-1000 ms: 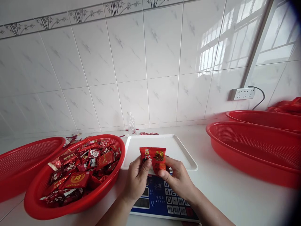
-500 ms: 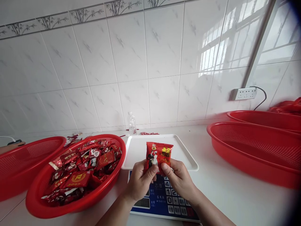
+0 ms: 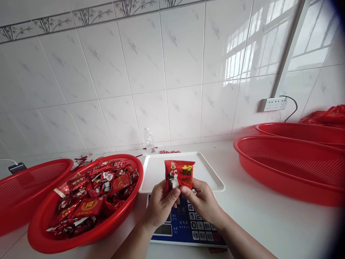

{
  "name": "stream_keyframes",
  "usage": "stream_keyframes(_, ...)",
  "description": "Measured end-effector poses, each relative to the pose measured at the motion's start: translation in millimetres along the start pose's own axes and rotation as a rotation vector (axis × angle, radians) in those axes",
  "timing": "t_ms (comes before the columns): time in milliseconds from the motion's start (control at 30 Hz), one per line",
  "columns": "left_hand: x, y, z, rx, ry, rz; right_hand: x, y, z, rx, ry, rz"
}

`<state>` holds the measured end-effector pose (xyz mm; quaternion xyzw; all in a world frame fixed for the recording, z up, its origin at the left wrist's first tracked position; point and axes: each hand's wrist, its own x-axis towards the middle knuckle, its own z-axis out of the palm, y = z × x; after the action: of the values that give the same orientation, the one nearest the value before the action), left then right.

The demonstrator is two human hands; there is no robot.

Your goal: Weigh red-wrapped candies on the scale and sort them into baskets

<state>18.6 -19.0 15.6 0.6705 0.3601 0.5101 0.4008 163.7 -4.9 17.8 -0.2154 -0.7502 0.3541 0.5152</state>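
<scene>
Between my two hands stands a small red candy packet (image 3: 179,174), its front printed with a couple in black and white and gold characters. My left hand (image 3: 161,201) grips its lower left side, thumb across the front. My right hand (image 3: 202,198) pinches the lower right side the same way. The fingers behind the packet are mostly hidden. Below the hands lies a digital scale (image 3: 185,225) with a blue keypad panel, and its white tray (image 3: 208,176) extends behind the packet. To the left, a red basket (image 3: 129,212) holds many wrapped red sweets (image 3: 88,207).
Another red basket (image 3: 18,212) stands at far left, with a phone (image 3: 17,167) and cable behind it. Red baskets (image 3: 283,183) fill the right side, near red plastic bags (image 3: 327,115). A clear bottle (image 3: 149,140) stands by the tiled wall below a power strip (image 3: 274,104).
The view has shifted slightly. Both hands keep hold of the packet, which sits almost the same. Another person's hand at the far left by the phone has gone from view.
</scene>
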Motion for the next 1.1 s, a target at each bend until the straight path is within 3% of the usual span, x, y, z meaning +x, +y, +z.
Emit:
stream_keyframes(200,1.4,4.4,0.3,0.056,0.033,0.047,2.3,-0.1,6.7,0.123,0.082,0.043)
stream_keyframes(367,1.4,5.5,-3.8,0.113,0.057,0.082,2.8,-4.8,3.7,-0.072,0.185,0.0)
stream_keyframes(467,2.3,5.3,-6.5,0.095,0.06,0.091,3.3,-5.3,-11.4,-0.161,0.28,-0.003)
stream_keyframes(633,2.3,2.9,-7.8,0.083,0.13,0.124,-6.3,-4.6,-70.7,-0.548,0.482,0.079)
stream_keyframes(867,0.2,-0.3,-6.1,0.148,0.08,0.158,-30.2,-16.3,-170.3,-0.906,0.696,0.297)
stream_keyframes(1000,1.0,-2.9,-4.8,0.181,0.142,0.209,-37.9,-20.1,-216.6,-1.084,0.779,0.5)
stream_keyframes(1100,2.1,-2.5,-5.8,0.246,0.232,0.258,-42.8,-18.9,-239.5,-1.167,0.808,0.598)
